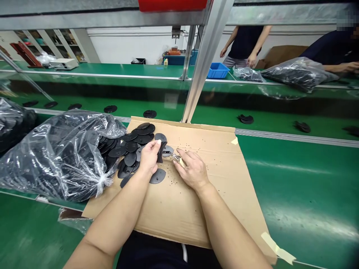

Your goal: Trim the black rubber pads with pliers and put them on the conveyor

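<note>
My left hand (pixel 150 156) pinches a curved black plastic piece (pixel 160 152) on edge over the cardboard sheet (pixel 182 209). Small metal nippers (pixel 175 157) sit in my right hand (pixel 193 168), their jaws pointing left at the black piece; whether they touch it I cannot tell. Most of the handles are hidden by the fingers. Under and around my left hand lie several flat black oval discs, one of them a loose disc (pixel 157 176) just below it. A heap of black discs (pixel 130 158) spreads out from the open mouth of a clear plastic bag (pixel 67 149).
Tiny black scraps (pixel 193 147) dot the cardboard. Ahead, black parts (pixel 150 114) rest spaced along a green belt (pixel 174 104) behind a metal post (pixel 204 59). Two people are across the line, near a blue bin (pixel 218 70) and a filled bag (pixel 303 73).
</note>
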{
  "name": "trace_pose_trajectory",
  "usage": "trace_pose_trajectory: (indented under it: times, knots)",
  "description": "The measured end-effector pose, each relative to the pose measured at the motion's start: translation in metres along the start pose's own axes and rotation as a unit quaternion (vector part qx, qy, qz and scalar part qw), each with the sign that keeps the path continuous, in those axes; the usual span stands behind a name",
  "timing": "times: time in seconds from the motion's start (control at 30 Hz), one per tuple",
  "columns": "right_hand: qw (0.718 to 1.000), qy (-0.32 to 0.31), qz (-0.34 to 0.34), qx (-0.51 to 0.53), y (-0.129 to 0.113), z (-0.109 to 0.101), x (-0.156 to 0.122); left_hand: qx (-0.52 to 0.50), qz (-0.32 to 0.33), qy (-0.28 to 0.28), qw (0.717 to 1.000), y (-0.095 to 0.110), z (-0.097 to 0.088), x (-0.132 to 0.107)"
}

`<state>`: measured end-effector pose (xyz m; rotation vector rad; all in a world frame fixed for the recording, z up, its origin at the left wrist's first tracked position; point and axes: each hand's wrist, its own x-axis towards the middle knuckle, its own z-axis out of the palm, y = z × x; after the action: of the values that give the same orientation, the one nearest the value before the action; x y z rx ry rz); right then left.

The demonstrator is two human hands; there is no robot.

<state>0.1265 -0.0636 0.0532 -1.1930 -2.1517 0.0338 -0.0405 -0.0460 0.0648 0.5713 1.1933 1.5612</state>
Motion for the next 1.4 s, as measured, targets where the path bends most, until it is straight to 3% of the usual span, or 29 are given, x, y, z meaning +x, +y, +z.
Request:
trace_pose_trajectory:
  times: [0.5,0.67,0.9,1.1,1.2,1.3,1.4]
  knots:
    - [0.997,-0.032,0.037,-0.057,-0.001,0.002,-0.003,0.035,0.095,0.047,0.994,-0.012,-0.004,0.004]
    - [0.995,-0.047,0.080,-0.035,-0.004,0.006,-0.004,0.038,0.096,0.059,0.993,-0.010,-0.002,0.004]
    - [0.997,-0.019,0.067,-0.024,-0.004,0.007,-0.004,0.041,0.113,0.058,0.991,-0.010,-0.003,0.002]
    - [0.993,-0.055,0.106,0.007,-0.005,0.005,-0.004,0.036,0.109,0.056,0.992,-0.011,-0.003,0.003]
    - [0.978,-0.086,0.151,0.117,-0.008,0.004,-0.003,0.041,0.113,0.061,0.991,-0.011,-0.004,0.004]
    - [0.939,-0.140,0.210,0.235,-0.010,0.004,-0.002,0.037,0.112,0.067,0.991,-0.011,-0.003,0.004]
    - [0.914,-0.183,0.241,0.271,-0.011,0.003,-0.001,0.035,0.110,0.072,0.991,-0.010,-0.002,0.004]
